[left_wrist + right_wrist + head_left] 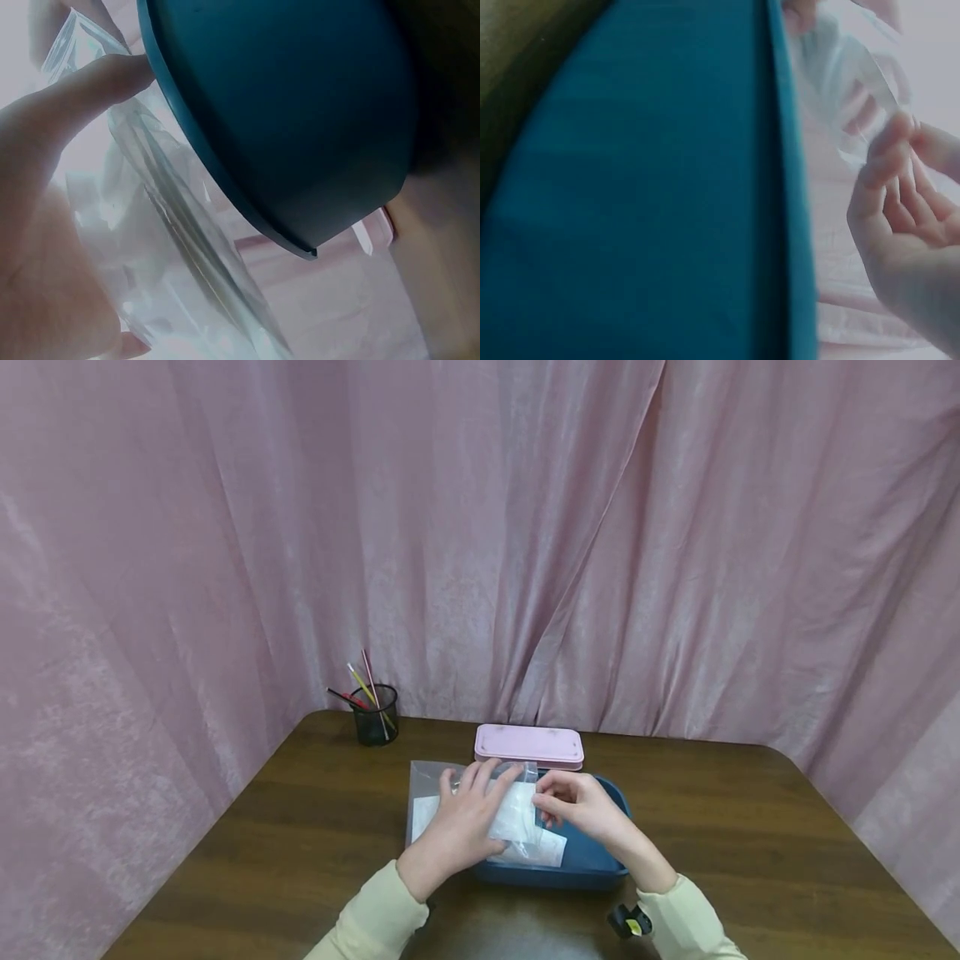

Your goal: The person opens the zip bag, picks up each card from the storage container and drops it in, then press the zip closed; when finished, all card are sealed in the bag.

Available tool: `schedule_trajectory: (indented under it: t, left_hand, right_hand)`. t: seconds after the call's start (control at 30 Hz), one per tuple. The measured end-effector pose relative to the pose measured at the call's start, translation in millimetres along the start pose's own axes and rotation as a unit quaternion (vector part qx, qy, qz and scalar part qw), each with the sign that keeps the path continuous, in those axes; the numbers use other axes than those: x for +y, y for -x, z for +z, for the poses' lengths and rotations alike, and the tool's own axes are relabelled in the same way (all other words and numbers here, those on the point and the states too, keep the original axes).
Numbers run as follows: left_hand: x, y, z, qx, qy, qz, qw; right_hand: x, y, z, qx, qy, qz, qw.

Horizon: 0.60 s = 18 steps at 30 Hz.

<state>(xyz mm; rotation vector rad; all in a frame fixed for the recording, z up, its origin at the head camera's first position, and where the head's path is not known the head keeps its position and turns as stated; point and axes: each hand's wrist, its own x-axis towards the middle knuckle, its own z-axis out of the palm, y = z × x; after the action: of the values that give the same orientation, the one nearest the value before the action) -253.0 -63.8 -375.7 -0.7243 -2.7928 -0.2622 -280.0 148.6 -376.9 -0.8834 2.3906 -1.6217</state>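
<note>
A clear plastic bag (431, 778) with flat white contents lies over the left part of a blue bin (592, 852). My left hand (465, 818) is spread across the bag, fingers fanned and fairly straight on it. In the left wrist view, the thumb (105, 81) lies along the crinkled plastic beside the bin's rim. My right hand (573, 802) pinches the bag's right edge between thumb and index finger, above the bin; the right wrist view shows those fingertips (900, 131) meeting at the clear film. Another white flat piece (551, 849) shows below the bag, at the bin's near side.
Behind the bin sits a pink tin case (528, 743). A black mesh pen cup (375, 722) with several pencils and pens stands at the back left of the brown wooden table (720, 827). Pink curtains (450, 543) hang around the table's back and sides.
</note>
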Motion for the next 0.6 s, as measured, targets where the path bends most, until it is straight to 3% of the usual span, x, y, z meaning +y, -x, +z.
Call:
schedule_trajectory:
  t: [0.23, 0.43, 0.6]
  left_hand:
    - [2.1, 2.6, 2.1, 0.019, -0.016, 0.01, 0.9996]
    - [1.5, 3.0, 3.9, 0.03, -0.017, 0.02, 0.9992]
    - [1.6, 3.0, 4.5, 0.029, -0.015, 0.02, 0.9993]
  right_hand:
    - [-4, 1, 15, 0.062, 0.031, 0.016, 0.997]
    - [-5, 0, 25, 0.104, 0.092, 0.004, 0.99]
    - [-4, -1, 31, 0.115, 0.118, -0.018, 0.986]
